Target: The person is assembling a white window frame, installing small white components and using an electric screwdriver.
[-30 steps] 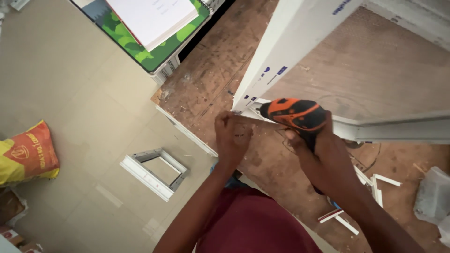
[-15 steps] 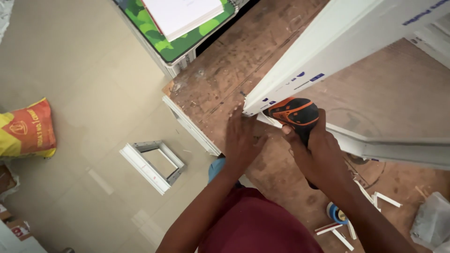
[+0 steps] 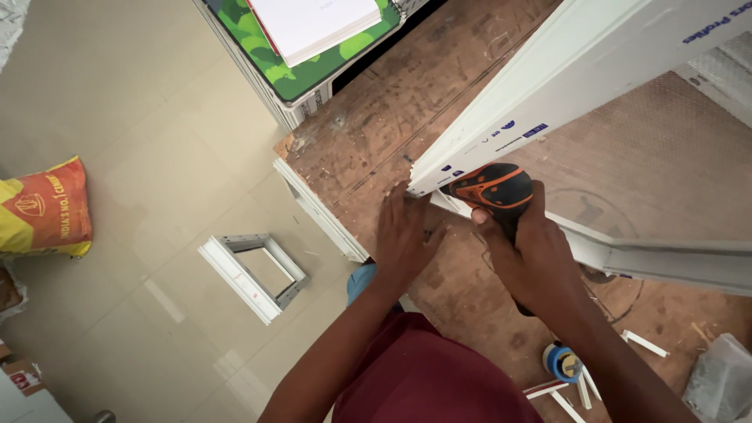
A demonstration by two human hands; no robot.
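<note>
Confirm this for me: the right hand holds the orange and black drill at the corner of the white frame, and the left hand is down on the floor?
Not quite. The head view shows the left hand flat on the wooden workbench beside the white frame corner, not on the floor. The right hand does hold the drill.

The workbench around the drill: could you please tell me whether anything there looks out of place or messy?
Mostly tidy. Short white offcuts lie scattered beside a blue tape roll on the workbench near the right hand, which holds the drill. A small white frame lies on the floor.
</note>
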